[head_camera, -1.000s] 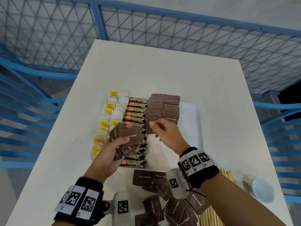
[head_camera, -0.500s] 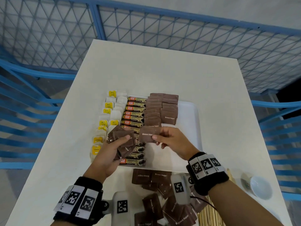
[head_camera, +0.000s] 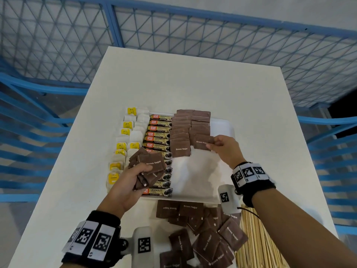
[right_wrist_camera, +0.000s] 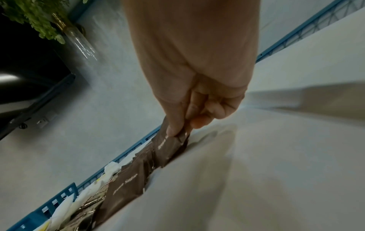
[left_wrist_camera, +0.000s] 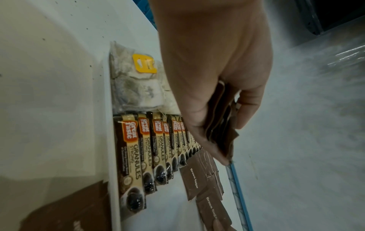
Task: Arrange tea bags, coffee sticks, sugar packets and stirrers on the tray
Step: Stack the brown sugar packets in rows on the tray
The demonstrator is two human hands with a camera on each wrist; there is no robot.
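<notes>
White table (head_camera: 193, 84), white tray (head_camera: 222, 128), blue mesh fencing (head_camera: 193, 33)

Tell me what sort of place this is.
Probably a fenced data-recording station, not a kitchen: a plain white table penned by blue mesh barriers, and marker-tagged wristbands on the person's arms.
</notes>
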